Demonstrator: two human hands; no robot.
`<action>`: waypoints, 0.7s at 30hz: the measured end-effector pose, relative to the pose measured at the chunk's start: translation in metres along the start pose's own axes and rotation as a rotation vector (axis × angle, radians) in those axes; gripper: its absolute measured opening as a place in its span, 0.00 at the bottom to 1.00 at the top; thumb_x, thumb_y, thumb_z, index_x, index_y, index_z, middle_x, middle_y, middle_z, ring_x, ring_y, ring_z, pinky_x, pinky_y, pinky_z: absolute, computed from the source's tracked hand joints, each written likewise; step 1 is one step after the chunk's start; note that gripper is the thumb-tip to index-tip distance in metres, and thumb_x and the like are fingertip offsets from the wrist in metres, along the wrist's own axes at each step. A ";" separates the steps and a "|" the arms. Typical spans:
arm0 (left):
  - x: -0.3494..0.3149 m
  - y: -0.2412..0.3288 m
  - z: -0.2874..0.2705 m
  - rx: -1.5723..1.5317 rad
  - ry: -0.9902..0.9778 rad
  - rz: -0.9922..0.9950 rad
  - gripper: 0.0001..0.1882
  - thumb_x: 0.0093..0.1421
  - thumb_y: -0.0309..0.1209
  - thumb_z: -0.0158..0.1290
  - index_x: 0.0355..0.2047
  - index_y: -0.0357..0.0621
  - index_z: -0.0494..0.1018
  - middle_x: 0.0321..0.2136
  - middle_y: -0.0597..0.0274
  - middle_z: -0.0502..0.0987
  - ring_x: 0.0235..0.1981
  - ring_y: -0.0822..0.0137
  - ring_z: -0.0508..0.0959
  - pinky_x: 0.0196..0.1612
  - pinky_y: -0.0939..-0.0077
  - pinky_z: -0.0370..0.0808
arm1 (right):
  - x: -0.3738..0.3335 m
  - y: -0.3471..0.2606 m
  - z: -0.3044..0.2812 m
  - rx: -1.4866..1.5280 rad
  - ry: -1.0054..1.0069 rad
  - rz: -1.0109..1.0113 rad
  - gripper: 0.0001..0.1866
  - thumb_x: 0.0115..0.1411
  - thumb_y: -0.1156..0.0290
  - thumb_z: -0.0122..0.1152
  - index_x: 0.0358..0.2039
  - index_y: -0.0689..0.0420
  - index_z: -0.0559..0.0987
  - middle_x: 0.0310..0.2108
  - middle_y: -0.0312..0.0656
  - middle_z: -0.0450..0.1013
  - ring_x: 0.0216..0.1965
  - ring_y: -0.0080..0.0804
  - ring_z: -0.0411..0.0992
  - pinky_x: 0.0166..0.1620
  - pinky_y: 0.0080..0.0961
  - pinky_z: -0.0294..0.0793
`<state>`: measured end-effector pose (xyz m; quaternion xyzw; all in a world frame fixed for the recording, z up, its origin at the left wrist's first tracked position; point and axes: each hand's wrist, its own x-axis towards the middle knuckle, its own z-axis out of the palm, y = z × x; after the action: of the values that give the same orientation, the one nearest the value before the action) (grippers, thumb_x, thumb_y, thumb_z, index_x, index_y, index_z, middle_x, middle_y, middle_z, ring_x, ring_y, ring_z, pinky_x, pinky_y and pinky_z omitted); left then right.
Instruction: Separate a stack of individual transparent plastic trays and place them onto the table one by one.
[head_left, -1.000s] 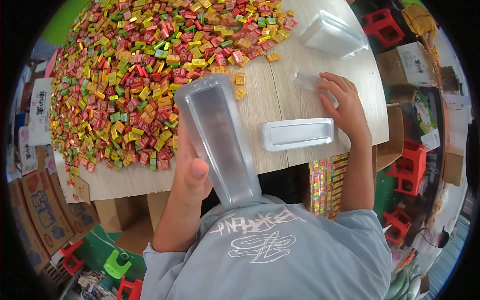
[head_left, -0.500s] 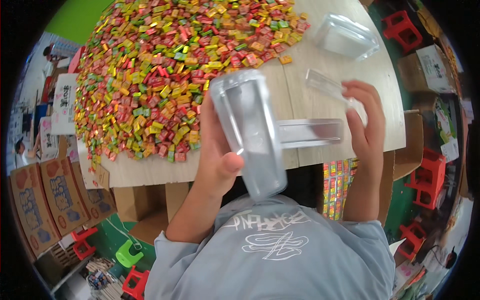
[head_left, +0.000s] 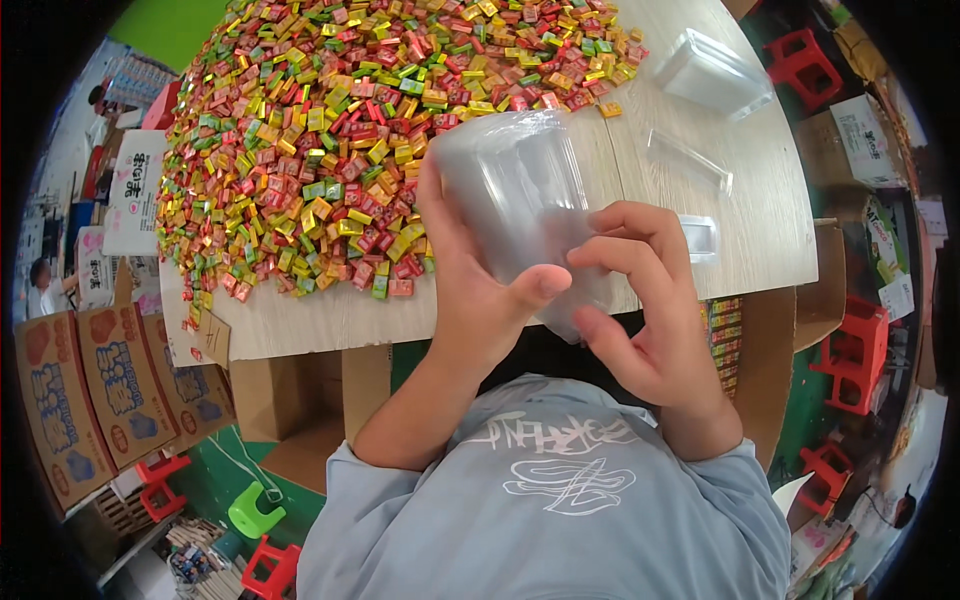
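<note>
"What is seen at the left?"

"3 brown cartons [head_left: 125, 385] printed in blue are lined up in a row. Above them, a white box [head_left: 133, 190] with dark lettering is stood. At the far left, a person [head_left: 50, 295] in a white top is partly shown."

"And lower down?"

"A green floor [head_left: 790, 420] is exposed at both sides. At the left, a bright green stool [head_left: 256, 511] is set on it, and a red stool [head_left: 270, 568] is placed near that."

"Is more red found at the right?"

"Yes: a top-right stool [head_left: 803, 68], mid-height red plastic seating [head_left: 855, 355] and a lower-right stool [head_left: 828, 478] are spread there. A carton with a white panel [head_left: 860, 145] is placed below the uppermost."
</note>
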<state>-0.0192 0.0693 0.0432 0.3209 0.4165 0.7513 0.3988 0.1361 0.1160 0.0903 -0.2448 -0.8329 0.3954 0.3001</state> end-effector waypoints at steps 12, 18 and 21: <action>-0.003 -0.010 -0.045 -0.039 0.063 -0.092 0.61 0.49 0.52 0.68 0.68 0.40 0.39 0.61 0.54 0.58 0.62 0.61 0.62 0.62 0.64 0.62 | 0.015 0.069 -0.077 -0.448 0.285 0.024 0.13 0.56 0.78 0.52 0.43 0.60 0.74 0.53 0.47 0.67 0.54 0.36 0.65 0.56 0.28 0.61; 0.008 -0.012 -0.039 -0.018 0.113 -0.111 0.62 0.46 0.54 0.69 0.68 0.40 0.42 0.61 0.55 0.59 0.61 0.61 0.63 0.62 0.64 0.64 | -0.001 0.152 -0.123 -0.445 0.065 0.117 0.16 0.54 0.82 0.53 0.44 0.58 0.75 0.55 0.46 0.66 0.58 0.42 0.64 0.61 0.32 0.59; 0.012 -0.012 -0.032 -0.064 0.125 -0.168 0.63 0.43 0.54 0.71 0.67 0.41 0.43 0.60 0.54 0.60 0.60 0.60 0.65 0.61 0.62 0.67 | -0.004 0.172 -0.120 -0.495 -0.025 0.128 0.17 0.53 0.82 0.53 0.44 0.57 0.75 0.55 0.47 0.66 0.59 0.45 0.63 0.62 0.34 0.59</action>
<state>-0.0466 0.0718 0.0204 0.2243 0.4416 0.7467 0.4439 0.2513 0.2725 0.0118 -0.3583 -0.8907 0.2005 0.1950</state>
